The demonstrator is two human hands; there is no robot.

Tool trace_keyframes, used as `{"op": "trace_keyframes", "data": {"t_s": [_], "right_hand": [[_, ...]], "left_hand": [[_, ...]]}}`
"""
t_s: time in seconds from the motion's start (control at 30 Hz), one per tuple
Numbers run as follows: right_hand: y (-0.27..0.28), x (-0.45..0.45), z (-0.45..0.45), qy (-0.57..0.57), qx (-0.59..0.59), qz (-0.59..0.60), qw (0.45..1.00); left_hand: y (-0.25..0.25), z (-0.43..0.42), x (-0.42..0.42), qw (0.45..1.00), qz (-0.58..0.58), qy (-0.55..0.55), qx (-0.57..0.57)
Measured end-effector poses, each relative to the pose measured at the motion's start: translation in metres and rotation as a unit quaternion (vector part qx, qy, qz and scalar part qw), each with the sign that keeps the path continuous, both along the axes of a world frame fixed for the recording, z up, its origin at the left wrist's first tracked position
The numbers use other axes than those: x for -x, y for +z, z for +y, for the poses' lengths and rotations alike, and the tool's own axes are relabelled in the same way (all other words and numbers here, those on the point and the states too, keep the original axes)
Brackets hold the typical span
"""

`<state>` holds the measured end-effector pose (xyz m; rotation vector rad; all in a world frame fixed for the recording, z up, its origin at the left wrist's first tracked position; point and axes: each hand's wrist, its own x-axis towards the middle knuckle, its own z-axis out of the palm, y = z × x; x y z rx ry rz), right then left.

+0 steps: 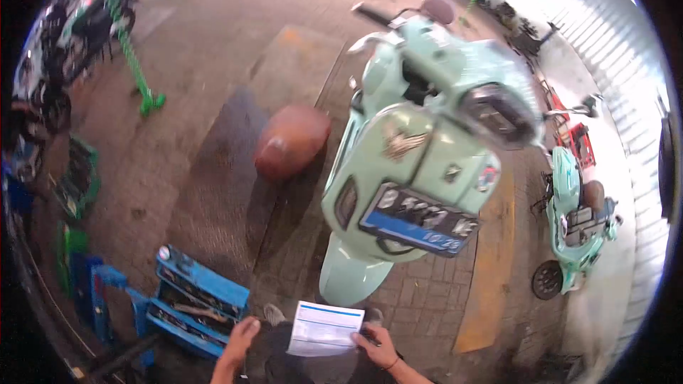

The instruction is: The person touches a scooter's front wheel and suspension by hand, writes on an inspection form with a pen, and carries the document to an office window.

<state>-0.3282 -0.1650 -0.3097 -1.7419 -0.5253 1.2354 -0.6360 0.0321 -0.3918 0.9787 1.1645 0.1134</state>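
Observation:
A white printed sheet with blue bands (326,328) lies over my lap at the bottom centre. My right hand (378,348) pinches its right edge between thumb and fingers. To the left of the sheet, my left hand (242,340) is apart from it, beside the blue toolbox (203,281); its fingers look bunched, and I cannot make out whether they hold anything. Just ahead stands a mint-green scooter (384,163), its front turned towards me, with a black and blue number plate (420,219) on it.
On the floor left of the scooter lies a brown scooter seat (293,142). Another green scooter (569,220) stands at the right by the wall. Motorcycles (92,25) and a green stand (151,103) are at the left. A yellow strip (487,277) marks the floor.

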Motion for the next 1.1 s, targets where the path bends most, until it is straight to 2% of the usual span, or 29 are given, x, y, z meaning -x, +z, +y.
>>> {"op": "trace_keyframes", "data": {"t_s": [0.03, 0.1, 0.13, 0.17, 0.2, 0.23, 0.27, 0.3, 0.33, 0.37, 0.4, 0.43, 0.47, 0.53, 0.57, 0.63, 0.67, 0.7, 0.77, 0.8, 0.87, 0.93, 0.97, 1.0, 1.07, 1.1], "right_hand": [[0.010, -0.018, -0.015, -0.046, -0.008, 0.044, 0.998], [0.039, -0.059, -0.042, -0.131, -0.024, 0.104, 0.986], [0.047, -0.080, -0.059, -0.147, -0.047, 0.073, 0.985], [0.042, -0.104, -0.077, -0.159, -0.054, 0.056, 0.984], [0.042, -0.127, -0.103, -0.169, -0.058, 0.042, 0.983], [0.085, -0.153, -0.104, -0.210, -0.066, 0.099, 0.970], [0.092, -0.186, -0.118, -0.202, -0.088, 0.046, 0.974], [0.098, -0.209, -0.142, -0.201, -0.101, 0.002, 0.974], [0.111, -0.237, -0.165, -0.210, -0.119, -0.023, 0.970], [0.125, -0.268, -0.185, -0.217, -0.138, -0.052, 0.965], [0.136, -0.294, -0.207, -0.244, -0.152, -0.079, 0.954], [0.149, -0.324, -0.224, -0.270, -0.170, -0.109, 0.941], [0.166, -0.351, -0.241, -0.276, -0.174, -0.109, 0.939], [0.192, -0.388, -0.267, -0.333, -0.185, -0.150, 0.912], [0.201, -0.406, -0.274, -0.337, -0.188, -0.146, 0.911], [0.211, -0.438, -0.287, -0.378, -0.200, -0.189, 0.884], [0.211, -0.450, -0.291, -0.376, -0.200, -0.186, 0.886], [0.210, -0.466, -0.290, -0.382, -0.217, -0.200, 0.876], [0.216, -0.491, -0.283, -0.383, -0.221, -0.209, 0.872], [0.226, -0.500, -0.276, -0.360, -0.222, -0.211, 0.881], [0.243, -0.513, -0.257, -0.341, -0.226, -0.162, 0.898], [0.247, -0.536, -0.235, -0.285, -0.228, -0.155, 0.918], [0.246, -0.550, -0.224, -0.248, -0.237, -0.155, 0.927], [0.250, -0.565, -0.219, -0.207, -0.236, -0.157, 0.936], [0.260, -0.595, -0.188, -0.145, -0.208, -0.174, 0.951], [0.266, -0.609, -0.183, -0.118, -0.202, -0.186, 0.954]], "left_hand": [[0.040, -0.013, -0.031, 0.984, -0.094, 0.120, 0.087], [0.059, -0.050, -0.084, 0.945, -0.174, 0.246, 0.129], [0.038, -0.069, -0.105, 0.949, -0.158, 0.258, 0.084], [0.046, -0.079, -0.124, 0.978, 0.051, 0.050, -0.195], [0.082, -0.096, -0.155, 0.976, 0.056, 0.043, -0.204], [0.131, -0.103, -0.198, 0.898, 0.085, -0.043, -0.429], [0.159, -0.117, -0.237, 0.763, 0.108, -0.123, -0.626], [0.147, -0.136, -0.265, 0.828, 0.050, -0.033, -0.558], [0.171, -0.158, -0.299, 0.916, 0.035, 0.040, -0.398], [0.193, -0.176, -0.335, 0.968, 0.020, 0.116, -0.223], [0.188, -0.191, -0.360, 0.933, 0.025, 0.050, -0.357], [0.190, -0.200, -0.391, 0.874, 0.025, -0.016, -0.484], [0.194, -0.214, -0.419, 0.872, 0.021, -0.020, -0.489], [0.217, -0.232, -0.470, 0.922, 0.021, -0.121, -0.368], [0.225, -0.236, -0.491, 0.920, 0.024, -0.125, -0.371], [0.246, -0.242, -0.531, 0.832, -0.006, -0.202, -0.517], [0.260, -0.245, -0.554, 0.832, -0.002, -0.200, -0.517], [0.287, -0.246, -0.579, 0.778, -0.050, -0.149, -0.609], [0.309, -0.238, -0.613, 0.717, -0.083, -0.079, -0.687], [0.309, -0.229, -0.623, 0.723, -0.149, -0.116, -0.665], [0.303, -0.216, -0.641, 0.731, -0.195, -0.108, -0.644], [0.291, -0.205, -0.654, 0.830, -0.216, -0.163, -0.487], [0.286, -0.197, -0.664, 0.803, -0.193, -0.166, -0.539], [0.284, -0.195, -0.678, 0.819, -0.183, -0.125, -0.529], [0.284, -0.174, -0.700, 0.782, -0.133, -0.170, -0.585], [0.282, -0.175, -0.711, 0.812, -0.182, -0.132, -0.538]]}}
